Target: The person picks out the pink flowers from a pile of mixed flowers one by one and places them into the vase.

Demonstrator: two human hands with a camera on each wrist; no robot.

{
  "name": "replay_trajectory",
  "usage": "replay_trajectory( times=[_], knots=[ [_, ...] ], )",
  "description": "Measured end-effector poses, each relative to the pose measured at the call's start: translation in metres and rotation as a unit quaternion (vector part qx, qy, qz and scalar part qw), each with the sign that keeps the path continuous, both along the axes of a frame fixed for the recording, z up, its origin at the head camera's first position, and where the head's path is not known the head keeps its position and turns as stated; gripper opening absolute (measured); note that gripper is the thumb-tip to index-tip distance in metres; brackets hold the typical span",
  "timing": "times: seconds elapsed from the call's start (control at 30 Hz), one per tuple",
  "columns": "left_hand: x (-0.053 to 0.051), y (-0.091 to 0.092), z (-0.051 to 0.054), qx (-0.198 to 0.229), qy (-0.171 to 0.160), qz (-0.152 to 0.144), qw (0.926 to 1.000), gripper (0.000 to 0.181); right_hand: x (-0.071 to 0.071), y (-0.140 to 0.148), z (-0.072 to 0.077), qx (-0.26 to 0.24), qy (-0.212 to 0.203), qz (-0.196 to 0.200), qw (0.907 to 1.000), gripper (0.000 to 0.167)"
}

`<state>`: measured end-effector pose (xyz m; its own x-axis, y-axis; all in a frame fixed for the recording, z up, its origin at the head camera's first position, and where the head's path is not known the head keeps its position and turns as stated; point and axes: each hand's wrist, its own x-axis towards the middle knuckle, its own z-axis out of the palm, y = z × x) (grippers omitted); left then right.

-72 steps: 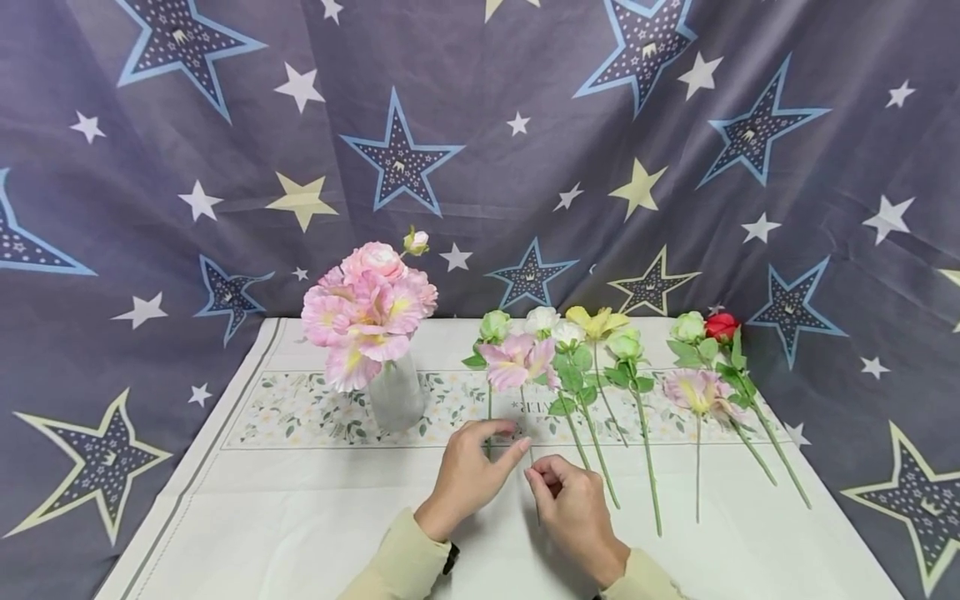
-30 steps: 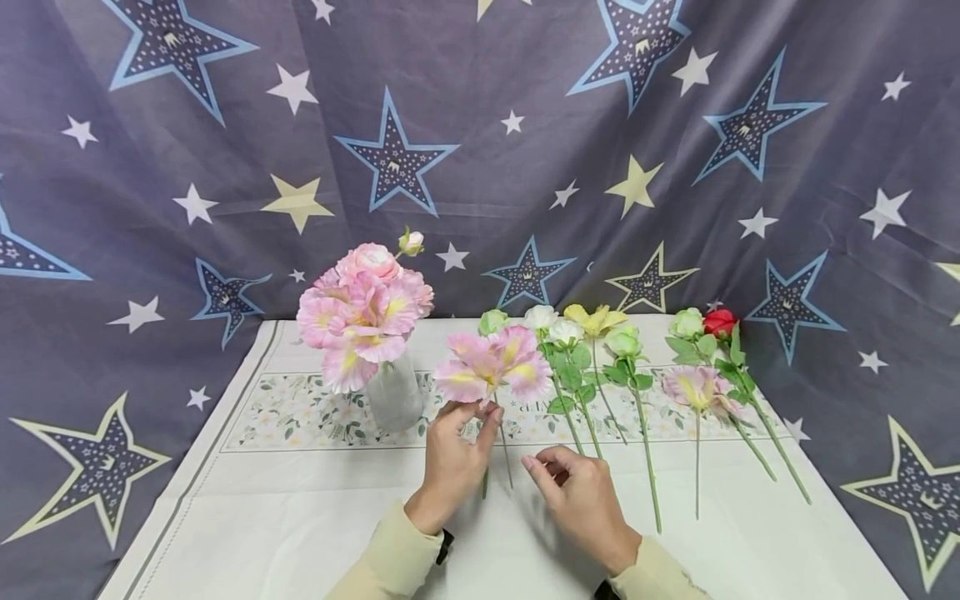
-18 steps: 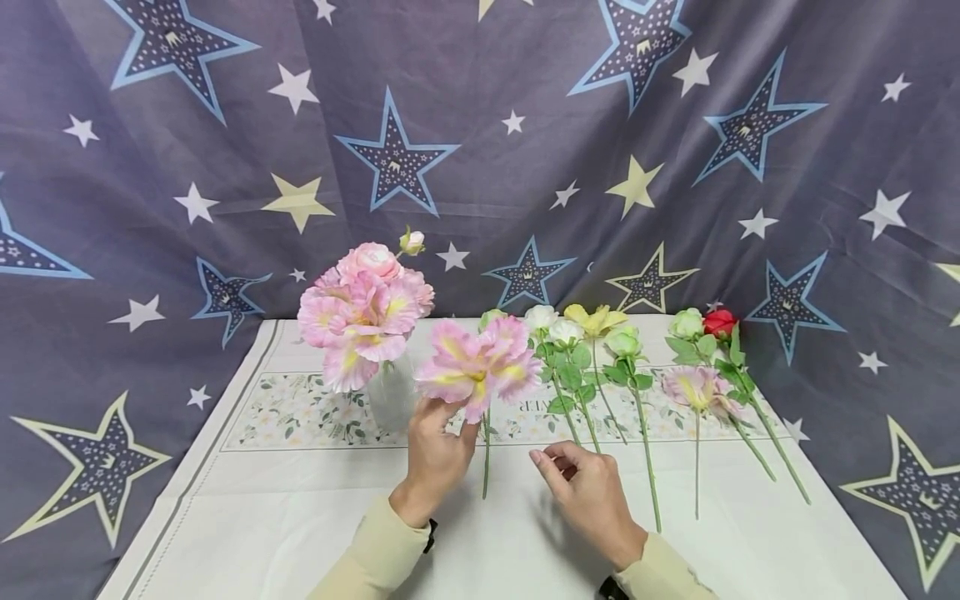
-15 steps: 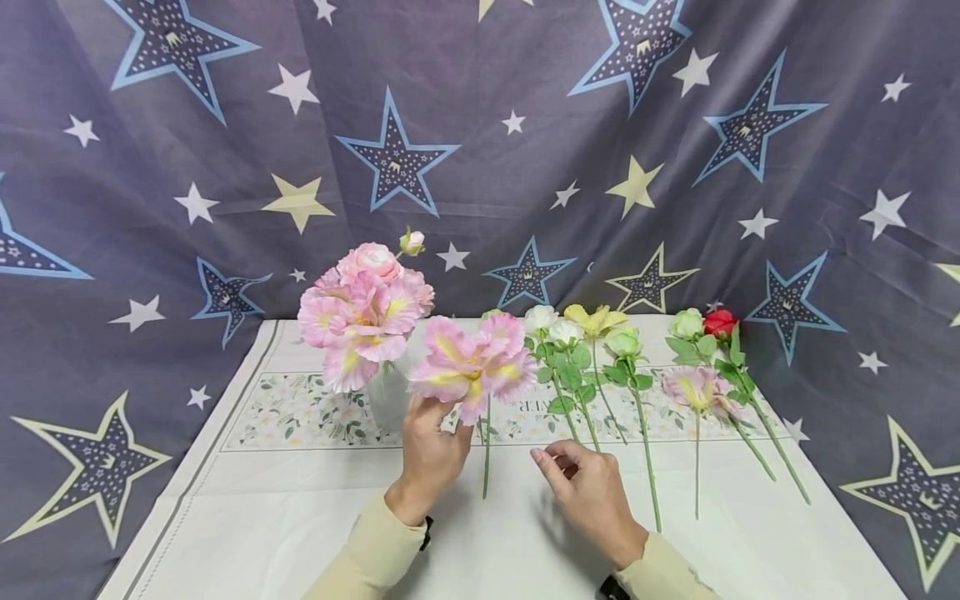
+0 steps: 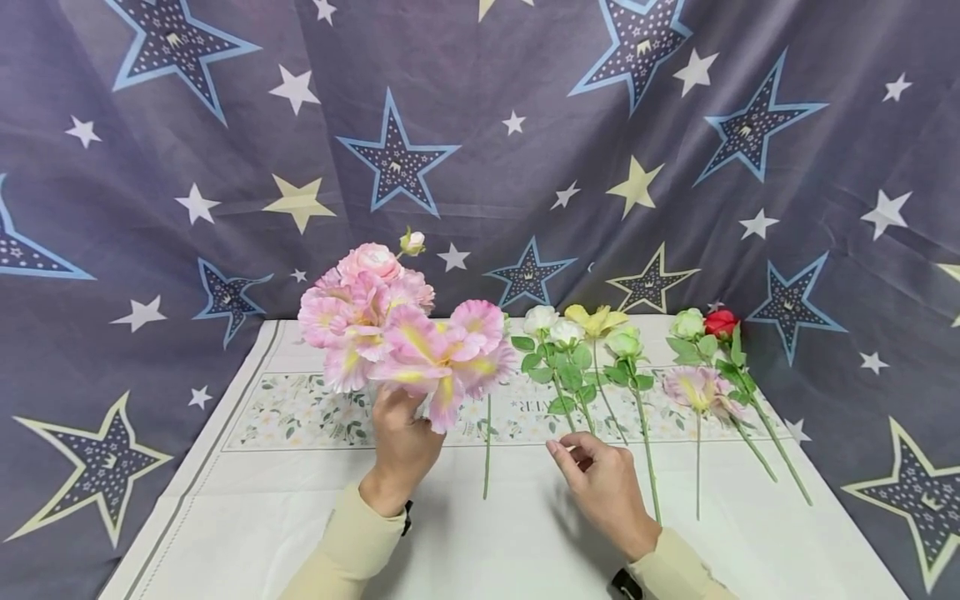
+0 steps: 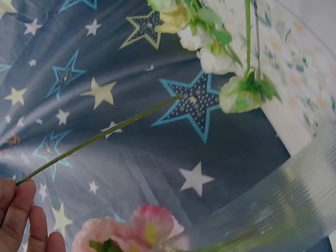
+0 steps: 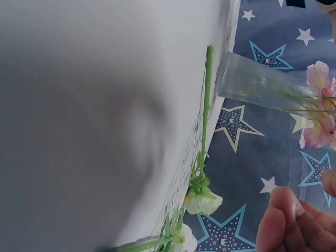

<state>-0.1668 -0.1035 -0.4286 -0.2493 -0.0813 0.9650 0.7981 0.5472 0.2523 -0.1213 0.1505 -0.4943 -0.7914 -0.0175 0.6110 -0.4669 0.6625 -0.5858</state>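
Note:
My left hand (image 5: pixel 405 454) holds a pink artificial flower (image 5: pixel 446 358) by its stem, just below the bloom, above the table. In the left wrist view the bare stem (image 6: pixel 105 134) sticks out from the fingers (image 6: pixel 21 210). Behind the held bloom, in the head view, stands a bunch of pink flowers (image 5: pixel 363 292) with a small bud. Their ribbed clear vase (image 7: pixel 262 79) is mostly hidden there but shows in both wrist views. My right hand (image 5: pixel 607 492) hovers over the front of the table, fingers loosely bent, holding nothing.
A green stem (image 5: pixel 487 450) lies mid-table, its bloom hidden behind the held flower. Further right lie white roses (image 5: pixel 542 320), a yellow flower (image 5: pixel 595 320), a green rose (image 5: pixel 624 342), another pink flower (image 5: pixel 697 390) and a red rose (image 5: pixel 721 323). A star-patterned curtain (image 5: pixel 480 167) hangs behind.
My left hand has lifted the pink flower off the table and carried it left, in front of the vase. My right hand has drawn back from the stem, slightly to the right.

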Motion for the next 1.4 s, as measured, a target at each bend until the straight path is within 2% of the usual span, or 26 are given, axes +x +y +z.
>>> replay_trajectory(
  times=[0.13, 0.43, 0.67, 0.9, 1.17, 1.4],
  knots=[
    [0.000, -0.007, 0.007, -0.004, 0.006, 0.010, 0.9999, 0.014, -0.002, 0.002, 0.000, 0.002, 0.001, -0.003, 1.0000, 0.010],
    [0.000, -0.020, 0.025, -0.005, 0.016, 0.052, 0.9985, 0.028, -0.002, 0.003, 0.000, 0.005, 0.000, -0.006, 1.0000, 0.010],
    [-0.002, -0.029, 0.039, 0.019, 0.037, 0.062, 0.9972, 0.013, -0.003, 0.003, -0.001, 0.010, -0.003, -0.009, 0.9999, 0.010],
    [-0.002, -0.034, 0.047, 0.028, 0.054, 0.093, 0.9938, 0.009, -0.001, 0.003, 0.000, 0.012, -0.014, -0.013, 0.9998, 0.010],
    [-0.001, -0.039, 0.057, 0.047, 0.060, 0.116, 0.9904, 0.015, -0.002, 0.003, 0.000, 0.013, -0.016, -0.018, 0.9996, 0.010],
    [-0.003, -0.040, 0.061, 0.024, 0.072, 0.125, 0.9893, 0.019, -0.001, 0.003, 0.000, 0.006, -0.024, -0.016, 0.9996, 0.010]
  ],
)
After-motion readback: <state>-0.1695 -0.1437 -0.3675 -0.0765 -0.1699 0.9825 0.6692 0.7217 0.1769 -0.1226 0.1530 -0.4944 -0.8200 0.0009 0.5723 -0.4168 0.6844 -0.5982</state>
